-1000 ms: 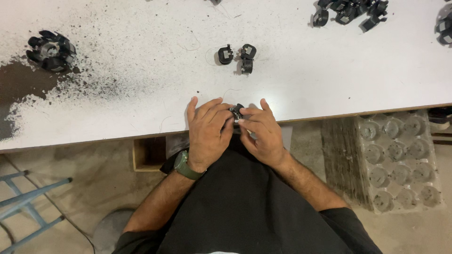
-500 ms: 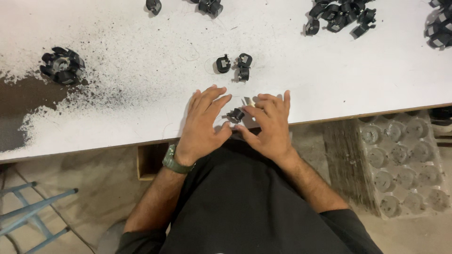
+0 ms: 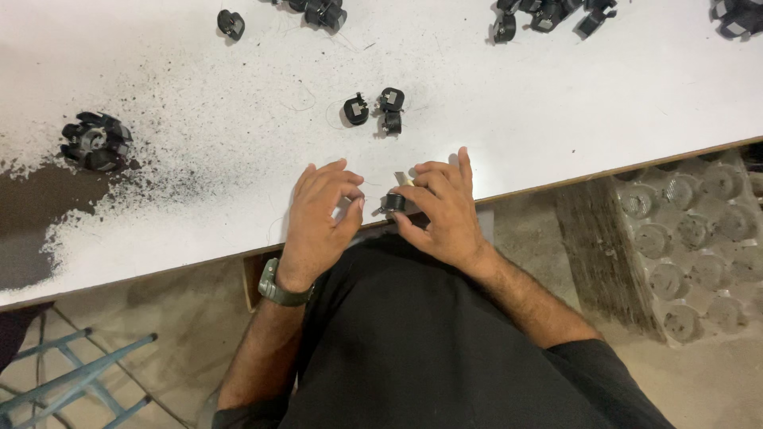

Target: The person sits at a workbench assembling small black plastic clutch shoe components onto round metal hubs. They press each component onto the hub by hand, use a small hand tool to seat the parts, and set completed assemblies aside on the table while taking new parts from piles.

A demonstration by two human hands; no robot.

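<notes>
1. Right hand (image 3: 445, 210): fingers curled, pinching a small black rounded plastic part (image 3: 393, 203) at the near edge of the white table (image 3: 556, 119).
2. Left hand (image 3: 318, 214): half closed, fingertips beside the part; contact unclear.
3. Three similar black parts (image 3: 375, 110) lying farther back.
4. Ring-shaped black cluster (image 3: 95, 141) amid dark speckled grit, far left.
</notes>
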